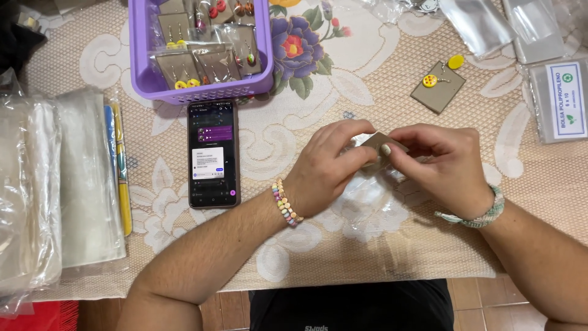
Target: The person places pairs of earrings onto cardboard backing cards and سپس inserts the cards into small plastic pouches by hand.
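My left hand (324, 168) and my right hand (444, 165) meet at the middle of the table and together pinch a small grey-brown card (381, 141). A clear plastic bag (367, 199) hangs crumpled under the card, between both hands. Whether the card is inside the bag I cannot tell. My left wrist wears a bead bracelet, my right a woven one. Farther back right lies another grey-brown card (438, 91) with yellow round earrings on it.
A purple basket (144, 73) of bagged earring cards stands at the back left. A lit phone (212, 153) lies in front of it. Stacks of clear bags (55, 184) and pens (122, 171) fill the left side; more bags (557, 98) lie at the right.
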